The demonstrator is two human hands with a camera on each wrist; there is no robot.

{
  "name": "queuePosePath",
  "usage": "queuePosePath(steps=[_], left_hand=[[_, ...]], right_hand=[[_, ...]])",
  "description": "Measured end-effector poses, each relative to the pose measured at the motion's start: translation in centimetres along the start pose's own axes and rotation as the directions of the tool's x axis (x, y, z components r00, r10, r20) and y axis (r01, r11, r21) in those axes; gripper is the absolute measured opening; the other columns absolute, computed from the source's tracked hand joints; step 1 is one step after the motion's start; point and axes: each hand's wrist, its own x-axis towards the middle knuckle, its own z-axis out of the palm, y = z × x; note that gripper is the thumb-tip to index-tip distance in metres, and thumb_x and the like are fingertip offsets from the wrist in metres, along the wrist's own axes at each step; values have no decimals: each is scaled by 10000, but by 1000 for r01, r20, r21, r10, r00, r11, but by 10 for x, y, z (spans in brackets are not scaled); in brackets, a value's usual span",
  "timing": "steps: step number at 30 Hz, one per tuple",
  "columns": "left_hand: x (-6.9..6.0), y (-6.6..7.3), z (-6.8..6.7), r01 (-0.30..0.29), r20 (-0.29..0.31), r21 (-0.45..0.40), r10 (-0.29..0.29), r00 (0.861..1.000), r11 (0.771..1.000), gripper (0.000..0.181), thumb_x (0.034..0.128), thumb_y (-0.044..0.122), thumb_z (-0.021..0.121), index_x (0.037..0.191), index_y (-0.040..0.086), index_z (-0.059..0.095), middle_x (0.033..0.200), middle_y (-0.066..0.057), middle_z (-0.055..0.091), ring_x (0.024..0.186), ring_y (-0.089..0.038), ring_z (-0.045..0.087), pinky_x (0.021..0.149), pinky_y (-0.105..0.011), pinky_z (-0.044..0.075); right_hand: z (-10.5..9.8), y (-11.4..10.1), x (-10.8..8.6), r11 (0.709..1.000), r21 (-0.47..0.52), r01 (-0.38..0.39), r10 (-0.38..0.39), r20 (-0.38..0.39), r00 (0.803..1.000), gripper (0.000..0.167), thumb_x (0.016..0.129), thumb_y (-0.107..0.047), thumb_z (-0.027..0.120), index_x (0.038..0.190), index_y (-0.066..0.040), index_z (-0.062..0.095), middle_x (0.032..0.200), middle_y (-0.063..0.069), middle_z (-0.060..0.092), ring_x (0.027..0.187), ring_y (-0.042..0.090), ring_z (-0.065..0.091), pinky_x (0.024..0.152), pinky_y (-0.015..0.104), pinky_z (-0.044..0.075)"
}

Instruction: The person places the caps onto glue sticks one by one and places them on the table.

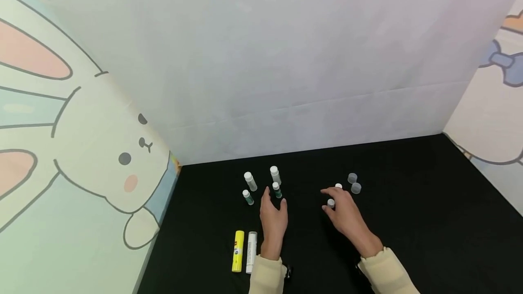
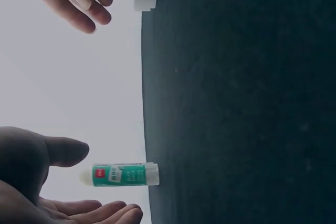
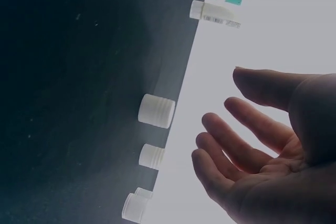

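Observation:
In the head view my left hand is just below a small green glue stick, thumb and fingers apart. That green stick stands between thumb and fingers of my left hand in the left wrist view, apparently ungripped. My right hand hovers by two white caps, one between thumb and forefinger, the other beyond the fingers. Seen from the right wrist, my right hand has spread, slightly bent fingers, holding nothing, with the larger white cap and smaller one apart from it.
Two white-capped tubes and another green stick stand at the back left. A yellow tube and a white tube lie left of my left forearm. Two clear caps sit beyond my right hand.

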Motion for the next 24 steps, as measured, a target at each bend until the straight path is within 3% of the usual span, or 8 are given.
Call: queuePosePath(steps=[14, 24], left_hand=[[16, -7, 11, 1, 0, -36, -1, 1000, 999, 485, 994, -7, 680, 1456, -64, 546, 1436, -272, 602, 1298, -456, 606, 1071, -592, 494], [21, -9, 17, -3, -8, -43, 3, 1000, 999, 384, 998, -6, 683, 1376, -37, 622, 1322, -241, 675, 1218, -422, 663, 994, -578, 550]], right_hand=[[3, 7, 2, 999, -22, -46, 47, 44, 998, 370, 910, 75, 757, 1273, 64, 684, 1352, 284, 620, 1248, 482, 596, 1037, 626, 487], [7, 12, 3, 997, -65, -41, 44, 38, 998, 300, 889, 101, 757, 1186, 69, 723, 1197, 242, 670, 1138, 462, 644, 961, 595, 535]])
